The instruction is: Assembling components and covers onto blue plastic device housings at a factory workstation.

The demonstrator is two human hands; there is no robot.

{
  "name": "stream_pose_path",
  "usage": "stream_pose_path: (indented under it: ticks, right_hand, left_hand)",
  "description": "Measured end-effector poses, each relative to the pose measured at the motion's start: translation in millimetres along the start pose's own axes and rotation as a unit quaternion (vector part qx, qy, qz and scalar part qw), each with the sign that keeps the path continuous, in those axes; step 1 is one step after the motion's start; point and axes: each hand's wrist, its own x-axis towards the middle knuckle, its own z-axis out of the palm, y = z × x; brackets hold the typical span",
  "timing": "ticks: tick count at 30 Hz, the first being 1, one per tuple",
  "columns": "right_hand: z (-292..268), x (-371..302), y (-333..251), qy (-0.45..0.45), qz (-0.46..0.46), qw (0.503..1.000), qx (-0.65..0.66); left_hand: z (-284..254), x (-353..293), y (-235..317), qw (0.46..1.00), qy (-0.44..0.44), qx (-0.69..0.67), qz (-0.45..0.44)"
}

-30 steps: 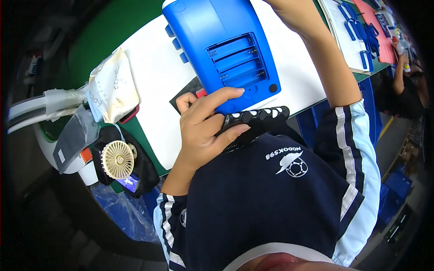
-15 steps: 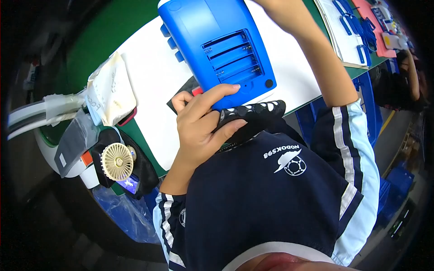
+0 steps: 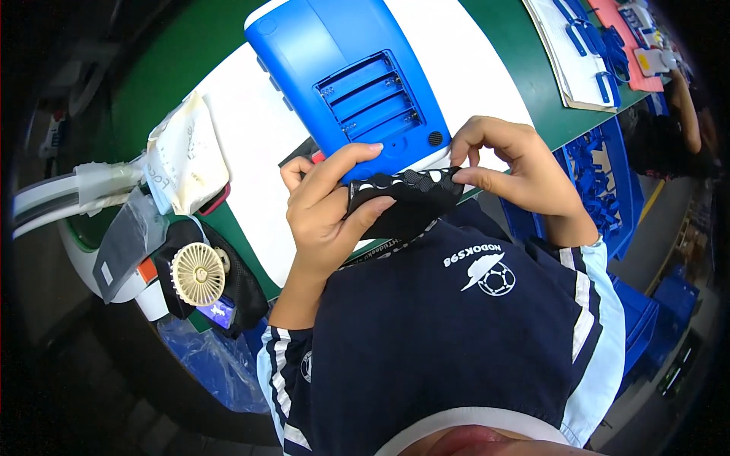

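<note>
A blue plastic device with a white rim lies tilted with its back up. Its battery compartment is uncovered, showing bare slots and metal springs. My left hand is closed on the device's near edge, fingers over the back and thumb below. Between that thumb and the device sits a black sheet with white dots along its upper edge; its exact kind I cannot make out. My right hand pinches the right end of this dotted black sheet, close to the device's near right corner.
A white sheet covers part of the green table. Left stand a small cream fan, a cloth-like packet and a black bag. Papers with blue parts lie far right; a blue bin of blue pieces sits beside the table.
My right hand has come down from the device's far right side to the dotted black sheet and pinched its end. The device and my left hand have shifted slightly left.
</note>
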Motion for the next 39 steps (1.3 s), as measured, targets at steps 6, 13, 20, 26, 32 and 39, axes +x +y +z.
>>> stream_pose_path:
  ticks: [6, 13, 20, 26, 32, 39]
  right_hand:
    - [-9, 3, -7, -0.055, -0.024, 0.997, -0.044]
    - [-29, 92, -4, 0.105, -0.391, 0.908, -0.110]
    - [-13, 163, -38, 0.093, -0.171, 0.969, -0.149]
    - [-16, 163, -39, 0.016, -0.107, 0.994, 0.025]
    - [-7, 165, -38, 0.023, -0.118, 0.992, 0.021]
    - [-6, 165, -39, 0.052, -0.137, 0.988, -0.050]
  left_hand:
    - [0, 0, -2, 1.000, -0.007, 0.005, 0.003]
    - [0, 8, 2, 0.999, -0.048, 0.018, 0.007]
    - [0, 4, 4, 0.998, -0.058, 0.032, 0.002]
    - [-2, 6, 3, 0.996, -0.085, 0.028, 0.007]
    - [-3, 5, 1, 0.997, -0.081, 0.019, 0.002]
    - [-3, 6, 1, 0.997, -0.076, 0.014, 0.006]
